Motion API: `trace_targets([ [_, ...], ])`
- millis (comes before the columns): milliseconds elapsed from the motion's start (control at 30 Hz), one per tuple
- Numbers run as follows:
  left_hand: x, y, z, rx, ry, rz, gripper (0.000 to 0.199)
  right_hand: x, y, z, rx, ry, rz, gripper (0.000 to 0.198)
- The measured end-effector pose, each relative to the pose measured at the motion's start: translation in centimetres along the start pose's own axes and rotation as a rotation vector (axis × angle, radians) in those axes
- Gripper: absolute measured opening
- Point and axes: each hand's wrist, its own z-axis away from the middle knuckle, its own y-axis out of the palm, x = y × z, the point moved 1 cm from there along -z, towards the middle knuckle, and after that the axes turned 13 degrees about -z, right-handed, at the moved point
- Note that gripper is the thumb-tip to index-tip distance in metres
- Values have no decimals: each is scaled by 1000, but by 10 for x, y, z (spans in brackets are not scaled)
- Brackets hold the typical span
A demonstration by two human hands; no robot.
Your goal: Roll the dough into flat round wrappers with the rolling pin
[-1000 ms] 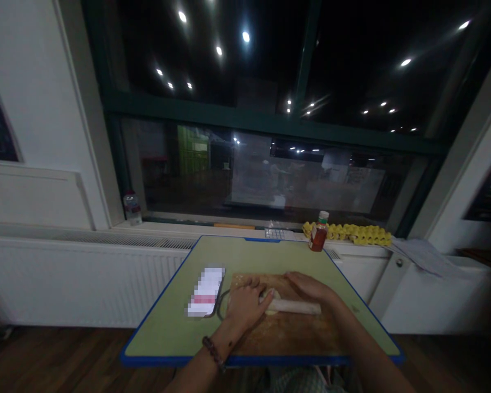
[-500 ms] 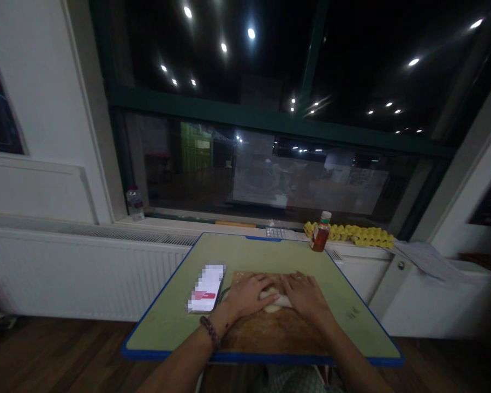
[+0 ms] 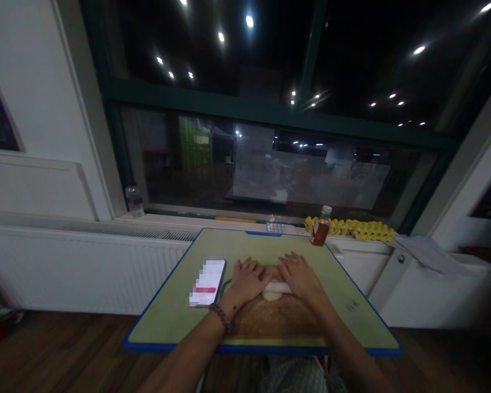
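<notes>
A pale rolling pin lies crosswise on a brown wooden board. My left hand rests over the pin's left end, fingers stretched forward and spread. Over the right end lies my right hand, its palm on the pin and its fingers extended flat. Both hands press from above rather than wrap round. A small piece of flat, pale dough shows just below the pin, partly covered by it. The pin's two ends are hidden under my hands.
The board lies on a green table with a blue edge. Left of my hands is a phone with its screen lit. A bottle of red-brown liquid stands at the back right, before yellow egg trays on the sill.
Both hands have moved forward over the board, rolling the pin away from me. More of the dough shows on the near side. My fingers are now stretched straighter.
</notes>
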Motion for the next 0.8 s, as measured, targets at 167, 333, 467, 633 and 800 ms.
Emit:
trace_targets([
  [167, 4, 0, 15, -160, 109, 79, 40, 0, -1, 32, -62, -220, -29, 36],
  [333, 7, -10, 27, -206, 285, 152, 50, -2, 5, 56, 119, -134, -25, 36],
  [467, 8, -24, 33, -307, 220, 108, 73, -7, 9, 55, 152, 0, -232, 39],
  [633, 3, -34, 47, -305, 129, 92, 51, -15, 2, 43, 20, 30, -550, 41],
  [800, -9, -20, 63, -122, 255, 169, 53, -18, -11, 39, -35, 21, -574, 38],
])
